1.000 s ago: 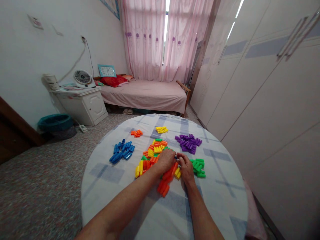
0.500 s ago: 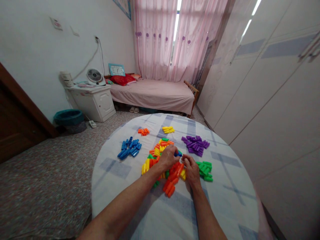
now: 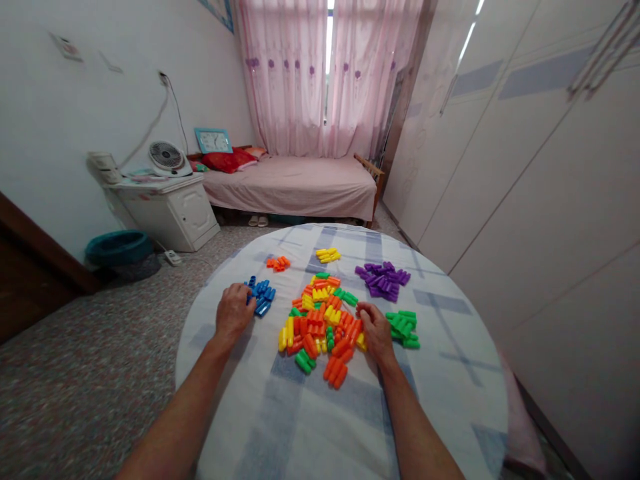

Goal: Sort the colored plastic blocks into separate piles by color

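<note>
My left hand (image 3: 233, 311) is at the pile of blue plastic building blocks (image 3: 263, 293) on the left, fingers bent down and pinching at its near side; a blue block shows by the fingertips, partly hidden. Beside the right edge of a mixed heap of orange, yellow and green blocks (image 3: 316, 320) is my right hand (image 3: 376, 329), its fingers loosely curved with nothing visible in them. Two joined-looking green blocks (image 3: 345, 297) lie just left of its fingertips. Green blocks (image 3: 403, 328) form a pile right of this hand.
A purple pile (image 3: 383, 280) lies at the back right of the round cloth-covered table (image 3: 300, 427). Small orange (image 3: 278, 264) and yellow (image 3: 328, 255) groups lie toward the far edge. Beyond stand a bed (image 3: 295, 180), a white cabinet (image 3: 193, 217) with a fan, and a bin (image 3: 120, 248).
My left hand has moved left from the mixed heap to the blue pile, with the blue block it held. My right hand stays near the heap's right edge. The view has shifted slightly.
</note>
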A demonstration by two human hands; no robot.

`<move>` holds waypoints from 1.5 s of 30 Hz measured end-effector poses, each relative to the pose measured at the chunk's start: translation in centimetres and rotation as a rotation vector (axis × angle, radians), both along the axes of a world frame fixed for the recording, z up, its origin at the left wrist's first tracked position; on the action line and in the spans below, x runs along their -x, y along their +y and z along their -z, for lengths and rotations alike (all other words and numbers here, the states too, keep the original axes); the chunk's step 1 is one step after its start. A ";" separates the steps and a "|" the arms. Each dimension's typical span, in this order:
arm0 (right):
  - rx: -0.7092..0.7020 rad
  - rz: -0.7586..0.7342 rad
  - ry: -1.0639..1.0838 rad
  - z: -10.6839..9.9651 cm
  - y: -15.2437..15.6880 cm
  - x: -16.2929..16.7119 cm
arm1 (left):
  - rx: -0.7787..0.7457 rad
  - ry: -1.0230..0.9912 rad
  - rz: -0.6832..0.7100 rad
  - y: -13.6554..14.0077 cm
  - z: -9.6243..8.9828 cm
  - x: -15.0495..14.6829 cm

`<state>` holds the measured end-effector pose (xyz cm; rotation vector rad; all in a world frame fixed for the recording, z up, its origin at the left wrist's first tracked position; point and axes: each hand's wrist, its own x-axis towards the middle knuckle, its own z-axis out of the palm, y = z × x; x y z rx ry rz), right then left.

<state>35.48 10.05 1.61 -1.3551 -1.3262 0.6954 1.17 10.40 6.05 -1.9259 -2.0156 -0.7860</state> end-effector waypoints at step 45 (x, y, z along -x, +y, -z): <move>-0.062 0.063 -0.804 -3.4 4.9 0.3 | 0.278 -1.246 0.501 1.4 3.2 -9.3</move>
